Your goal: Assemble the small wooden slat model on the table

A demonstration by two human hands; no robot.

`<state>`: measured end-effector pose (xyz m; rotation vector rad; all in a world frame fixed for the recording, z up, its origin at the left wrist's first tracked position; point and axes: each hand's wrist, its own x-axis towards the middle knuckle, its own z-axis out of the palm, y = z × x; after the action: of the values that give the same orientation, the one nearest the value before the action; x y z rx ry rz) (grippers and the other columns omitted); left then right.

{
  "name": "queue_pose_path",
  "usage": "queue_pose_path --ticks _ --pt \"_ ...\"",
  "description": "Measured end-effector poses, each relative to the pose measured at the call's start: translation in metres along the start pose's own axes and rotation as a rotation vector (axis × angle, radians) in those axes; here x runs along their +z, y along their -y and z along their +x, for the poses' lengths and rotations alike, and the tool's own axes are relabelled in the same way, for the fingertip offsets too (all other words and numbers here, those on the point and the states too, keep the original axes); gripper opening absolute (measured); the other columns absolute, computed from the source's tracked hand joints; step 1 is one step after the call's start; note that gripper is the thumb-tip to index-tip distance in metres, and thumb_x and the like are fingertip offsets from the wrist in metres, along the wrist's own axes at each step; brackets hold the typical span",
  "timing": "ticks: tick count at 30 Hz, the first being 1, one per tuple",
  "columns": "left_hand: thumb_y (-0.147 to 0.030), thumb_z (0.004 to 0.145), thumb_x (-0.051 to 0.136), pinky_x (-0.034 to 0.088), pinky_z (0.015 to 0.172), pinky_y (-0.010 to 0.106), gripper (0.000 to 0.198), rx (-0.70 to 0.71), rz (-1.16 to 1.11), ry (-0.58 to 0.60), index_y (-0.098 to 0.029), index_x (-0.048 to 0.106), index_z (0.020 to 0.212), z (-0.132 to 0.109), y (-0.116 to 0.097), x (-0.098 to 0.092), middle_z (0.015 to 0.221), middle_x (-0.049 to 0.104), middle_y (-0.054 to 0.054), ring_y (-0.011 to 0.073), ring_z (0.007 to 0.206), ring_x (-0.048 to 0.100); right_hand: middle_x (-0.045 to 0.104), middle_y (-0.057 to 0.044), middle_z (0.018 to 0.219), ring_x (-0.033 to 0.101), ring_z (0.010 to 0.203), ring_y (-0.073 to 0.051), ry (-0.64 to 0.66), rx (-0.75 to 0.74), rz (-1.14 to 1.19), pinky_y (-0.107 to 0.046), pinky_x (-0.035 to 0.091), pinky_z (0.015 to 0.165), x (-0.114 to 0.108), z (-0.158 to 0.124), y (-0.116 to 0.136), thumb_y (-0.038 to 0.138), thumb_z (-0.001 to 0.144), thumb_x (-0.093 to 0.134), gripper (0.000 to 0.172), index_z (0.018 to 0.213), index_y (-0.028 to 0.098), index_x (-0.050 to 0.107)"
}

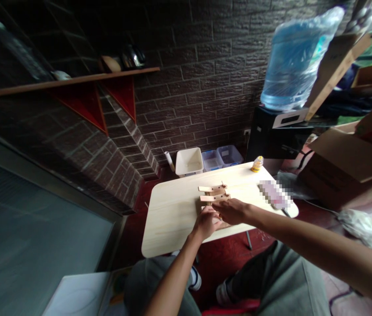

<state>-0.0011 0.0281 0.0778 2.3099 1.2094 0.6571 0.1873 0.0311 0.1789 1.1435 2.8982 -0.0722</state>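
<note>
A small wooden assembly (214,194) of thin light-brown slats lies on the pale wooden table (172,215), just beyond my hands. My left hand (206,223) is curled closed over the near end of the wooden piece, its fingers wrapped round it. My right hand (233,210) comes in from the right, fingers bent and pressed onto the same piece next to the left hand. What lies under the fingers is hidden.
A small yellow glue bottle (257,164) stands at the table's far edge. A blurred pinkish object (275,194) lies at the right edge. Beyond the table are a white bin (189,161), clear boxes (223,156), a water jug (296,61) and cardboard boxes (347,162). A brick wall stands behind.
</note>
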Motion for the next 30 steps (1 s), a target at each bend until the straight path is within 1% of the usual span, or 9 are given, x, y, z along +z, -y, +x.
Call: queue_pose_path --ticks 3,5,8,11,16,19,25,28,30 --pt "-0.018 0.082 0.081 0.059 0.097 0.042 0.005 0.009 -0.016 -0.013 -0.019 0.077 0.084 -0.001 0.001 0.001 0.100 0.073 0.009 0.0271 0.108 0.068 0.074 -0.018 0.119 0.073 0.103 -0.027 0.058 -0.002 0.071 -0.037 0.058 0.085 -0.013 -0.003 0.000 0.017 0.097 0.058 0.037 0.134 0.012 0.061" --pt "-0.018 0.082 0.081 0.059 0.096 0.042 0.005 0.017 -0.011 -0.009 -0.020 0.077 0.085 0.000 0.003 0.002 0.102 0.074 0.009 0.0276 0.109 0.068 0.074 -0.018 0.119 0.073 0.103 -0.027 0.088 -0.019 0.060 -0.037 0.058 0.084 -0.012 -0.002 -0.002 0.016 0.098 0.056 0.035 0.132 0.011 0.061" --pt "-0.018 0.081 0.081 0.059 0.098 0.043 0.010 0.034 0.005 -0.006 -0.020 0.077 0.089 0.000 0.006 0.003 0.104 0.074 0.010 0.0285 0.111 0.068 0.074 -0.018 0.120 0.072 0.104 -0.027 0.091 -0.060 -0.008 -0.037 0.059 0.083 0.000 0.002 -0.004 0.013 0.096 0.056 0.036 0.131 0.010 0.062" --pt "-0.016 0.080 0.082 0.058 0.102 0.045 0.014 0.065 0.012 -0.001 -0.021 0.076 0.092 0.001 0.008 0.004 0.106 0.076 0.010 0.0296 0.115 0.067 0.074 -0.018 0.119 0.072 0.104 -0.028 0.046 -0.093 -0.036 -0.038 0.059 0.083 0.014 0.006 -0.007 0.011 0.093 0.055 0.038 0.130 0.010 0.064" --pt "-0.015 0.080 0.080 0.059 0.101 0.044 0.015 0.057 0.020 -0.001 -0.020 0.077 0.094 0.002 0.008 0.005 0.113 0.075 0.012 0.0290 0.114 0.068 0.075 -0.020 0.105 0.072 0.089 -0.028 0.095 0.022 0.034 -0.039 0.059 0.075 0.021 0.009 -0.006 0.011 0.092 0.054 0.038 0.128 0.004 0.062" --pt "-0.017 0.081 0.079 0.059 0.101 0.044 0.012 0.050 0.019 0.016 -0.020 0.077 0.093 0.003 0.006 0.004 0.111 0.075 0.012 0.0290 0.113 0.068 0.074 -0.022 0.108 0.072 0.090 -0.030 0.095 0.069 0.060 -0.041 0.059 0.075 0.018 0.009 -0.002 0.013 0.089 0.057 0.041 0.129 0.004 0.061" --pt "-0.018 0.083 0.079 0.059 0.100 0.043 0.009 0.026 -0.010 0.006 -0.020 0.078 0.091 0.002 0.003 0.000 0.113 0.075 0.012 0.0278 0.111 0.068 0.073 -0.022 0.120 0.072 0.100 -0.031 0.081 0.064 0.091 -0.042 0.058 0.083 0.000 0.001 0.001 0.017 0.092 0.059 0.044 0.134 0.007 0.060" --pt "-0.019 0.081 0.081 0.059 0.098 0.044 0.010 0.035 -0.020 0.006 -0.020 0.079 0.091 0.001 0.004 0.000 0.113 0.075 0.011 0.0282 0.111 0.068 0.074 -0.021 0.118 0.073 0.100 -0.029 0.079 0.023 0.076 -0.040 0.057 0.085 -0.006 -0.002 0.000 0.013 0.092 0.059 0.044 0.136 0.007 0.060" --pt "-0.018 0.081 0.081 0.059 0.098 0.045 0.011 0.043 -0.023 -0.002 -0.021 0.079 0.091 0.001 0.005 0.001 0.112 0.075 0.011 0.0288 0.112 0.067 0.075 -0.019 0.112 0.073 0.097 -0.028 0.090 -0.013 0.056 -0.038 0.057 0.083 -0.004 -0.001 -0.001 0.011 0.093 0.058 0.042 0.134 0.009 0.062"
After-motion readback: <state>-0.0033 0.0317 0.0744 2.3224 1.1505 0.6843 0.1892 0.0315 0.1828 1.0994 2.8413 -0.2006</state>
